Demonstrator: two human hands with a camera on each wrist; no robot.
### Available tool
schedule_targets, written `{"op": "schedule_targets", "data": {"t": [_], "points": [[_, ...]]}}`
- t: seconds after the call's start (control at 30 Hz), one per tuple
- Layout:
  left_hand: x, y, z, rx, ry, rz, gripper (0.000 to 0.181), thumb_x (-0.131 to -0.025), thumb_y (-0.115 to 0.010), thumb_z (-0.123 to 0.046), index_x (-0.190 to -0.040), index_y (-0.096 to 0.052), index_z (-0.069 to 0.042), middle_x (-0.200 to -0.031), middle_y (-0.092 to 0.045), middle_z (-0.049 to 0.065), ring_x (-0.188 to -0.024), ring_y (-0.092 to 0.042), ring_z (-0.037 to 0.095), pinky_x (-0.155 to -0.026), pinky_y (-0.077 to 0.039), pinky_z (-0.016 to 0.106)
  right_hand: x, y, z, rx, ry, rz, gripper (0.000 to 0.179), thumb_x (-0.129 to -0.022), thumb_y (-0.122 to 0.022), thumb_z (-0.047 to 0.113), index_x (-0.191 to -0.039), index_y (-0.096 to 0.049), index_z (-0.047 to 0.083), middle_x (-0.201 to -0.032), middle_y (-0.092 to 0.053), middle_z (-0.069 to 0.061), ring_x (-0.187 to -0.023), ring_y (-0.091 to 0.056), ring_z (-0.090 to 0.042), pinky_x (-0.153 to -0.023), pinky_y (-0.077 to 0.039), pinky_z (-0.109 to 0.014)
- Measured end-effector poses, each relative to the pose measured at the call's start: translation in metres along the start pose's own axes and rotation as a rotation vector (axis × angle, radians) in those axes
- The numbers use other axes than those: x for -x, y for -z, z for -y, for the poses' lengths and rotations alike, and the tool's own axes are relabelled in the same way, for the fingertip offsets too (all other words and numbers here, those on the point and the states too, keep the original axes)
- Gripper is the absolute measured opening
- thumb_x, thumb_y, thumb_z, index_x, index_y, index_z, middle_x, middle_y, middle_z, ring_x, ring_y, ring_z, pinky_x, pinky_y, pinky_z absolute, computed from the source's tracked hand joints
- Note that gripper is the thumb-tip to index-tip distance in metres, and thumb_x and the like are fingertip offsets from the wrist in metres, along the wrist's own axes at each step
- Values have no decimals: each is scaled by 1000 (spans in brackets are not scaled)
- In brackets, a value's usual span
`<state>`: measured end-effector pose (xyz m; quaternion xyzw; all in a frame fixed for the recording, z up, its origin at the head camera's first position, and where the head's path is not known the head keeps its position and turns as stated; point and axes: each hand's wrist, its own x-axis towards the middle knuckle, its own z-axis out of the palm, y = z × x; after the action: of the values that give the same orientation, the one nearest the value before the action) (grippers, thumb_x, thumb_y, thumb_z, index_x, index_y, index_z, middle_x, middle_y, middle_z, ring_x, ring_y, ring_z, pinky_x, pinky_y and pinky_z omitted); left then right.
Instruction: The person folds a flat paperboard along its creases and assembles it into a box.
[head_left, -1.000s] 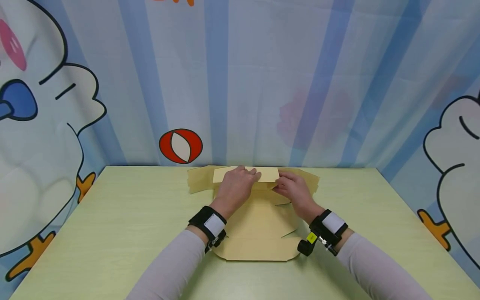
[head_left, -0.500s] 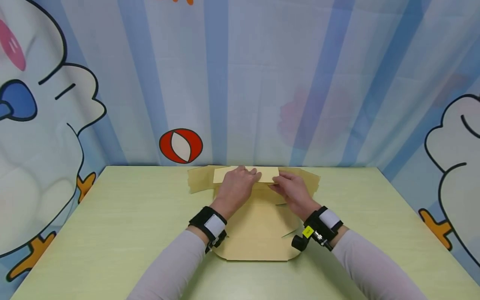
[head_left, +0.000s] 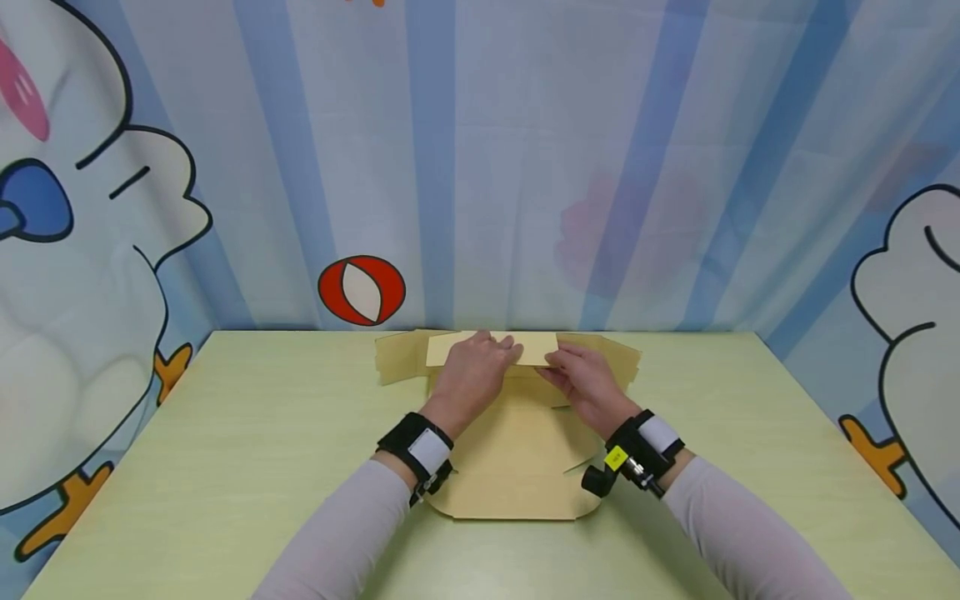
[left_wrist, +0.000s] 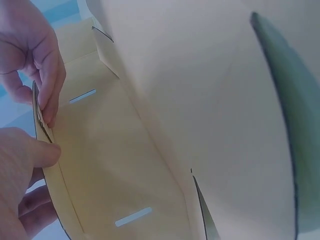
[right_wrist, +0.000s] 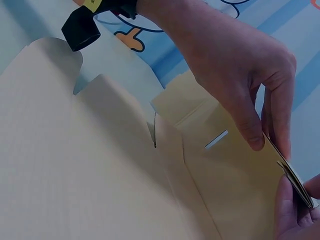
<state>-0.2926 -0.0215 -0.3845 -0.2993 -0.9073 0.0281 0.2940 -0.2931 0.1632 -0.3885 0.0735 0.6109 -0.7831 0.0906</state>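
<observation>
A flat tan cardboard box blank (head_left: 517,492) lies on the table with its far panel raised. My left hand (head_left: 474,375) grips the top edge of the far panel's narrow flap (head_left: 536,345), thumb on the inner face in the left wrist view. To its right, my right hand (head_left: 592,387) pinches the same edge between thumb and fingers. Folded cardboard layers (right_wrist: 295,185) show between the two hands in the right wrist view. Two narrow slots pierce the inner panel, one slot (left_wrist: 134,216) near the bottom of the left wrist view. Some left fingers are hidden behind the panel.
Side flaps spread out from the raised panel, a left flap (head_left: 401,357) and a right flap (head_left: 618,358). The pale green table (head_left: 262,433) ends at a striped blue curtain (head_left: 510,167) just behind the cardboard. Both wrists carry black camera straps.
My right hand has shifted slightly left along the flap's edge, mostly in the first half second. The left hand and the cardboard stay nearly still.
</observation>
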Motion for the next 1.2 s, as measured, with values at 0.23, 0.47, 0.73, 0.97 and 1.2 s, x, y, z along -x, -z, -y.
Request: {"op": "schedule_targets", "data": {"t": [0.23,0.47,0.73,0.97,1.2], "points": [[0,1,1,-17,1,6,32,-93,-62,-2,-112,-74,-24,-95,-76,-3,-81,-68,17,-65,-59,27,-1,0,1,-6,22,3,34,-98,-52,2,-130,-48,-10,-95,-56,-2,-76,-67,-6,-83,-58,-19],[-1,7,2,-25,2,33,32,-94,-62,-5,-115,-73,-25,-99,-77,-4,-81,-68,17,-66,-59,26,1,3,4,172,59,33,47,-100,-51,9,-143,-42,-8,-109,-56,-5,-84,-67,-6,-84,-58,-19],[-2,9,2,-23,-1,41,32,-95,-60,-5,-115,-74,-25,-92,-76,-2,-78,-68,18,-65,-59,27,3,9,5,389,131,21,46,-102,-54,20,-138,-49,-8,-122,-59,-15,-89,-68,-11,-88,-58,-24],[-2,10,2,-5,-2,20,34,-94,-59,-1,-111,-75,-25,-82,-73,-1,-74,-66,19,-60,-57,27,5,19,11,485,157,2,48,-104,-49,29,-137,-52,-5,-133,-59,-26,-93,-68,-8,-91,-57,-27],[-1,10,2,18,-8,7,34,-93,-58,1,-110,-75,-23,-82,-73,0,-73,-66,19,-59,-56,27,-2,41,4,616,257,-44,37,-98,-58,13,-127,-57,-10,-115,-67,-23,-86,-66,-6,-86,-58,-29]]}}
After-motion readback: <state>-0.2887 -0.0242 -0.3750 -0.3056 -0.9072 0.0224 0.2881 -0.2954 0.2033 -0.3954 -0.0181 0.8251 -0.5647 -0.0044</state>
